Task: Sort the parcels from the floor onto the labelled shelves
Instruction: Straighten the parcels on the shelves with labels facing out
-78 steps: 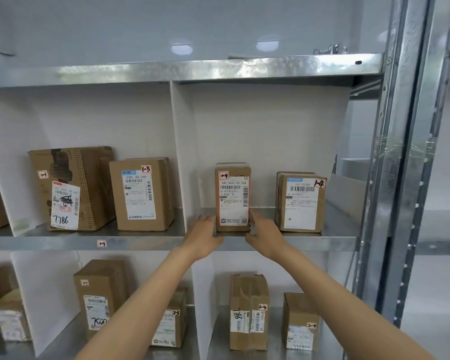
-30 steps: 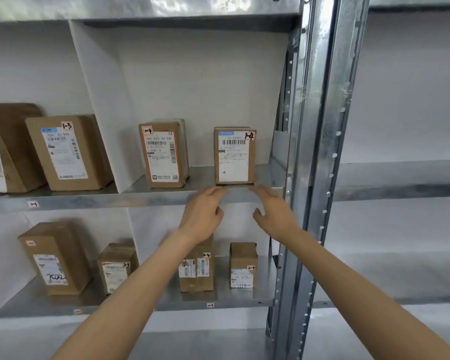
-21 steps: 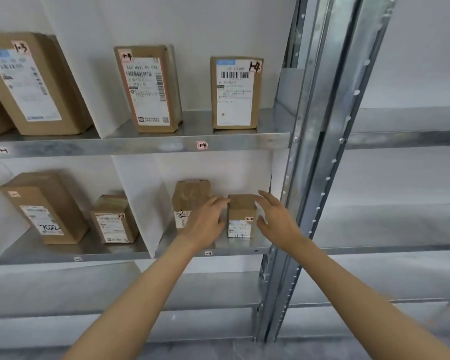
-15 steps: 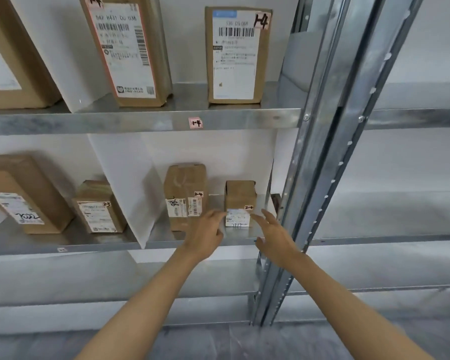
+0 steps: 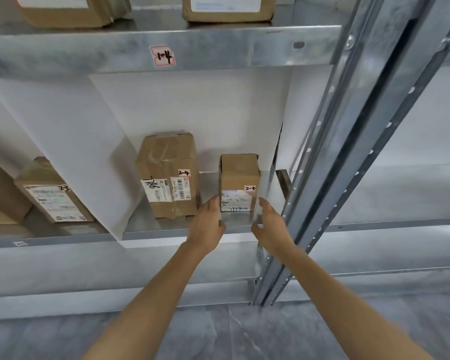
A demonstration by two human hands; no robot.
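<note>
Shelf [image 5: 166, 231], bay 2-4: box [image 5: 238, 175] upright at right end, long axis vertical. Left hand [image 5: 207, 227] and right hand [image 5: 270, 227] open, flanking its lower sides, equally near; contact unconfirmed.

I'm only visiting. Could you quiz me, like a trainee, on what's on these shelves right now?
1. True or false: the small parcel between the left hand and the right hand is tagged 2-4.
2. The shelf label above it reads: A) 1-4 B) 3-2 C) 2-1
3. How many parcels stand in that compartment, right of the white divider?
Key: 1 true; 2 A; 3 two.
</note>
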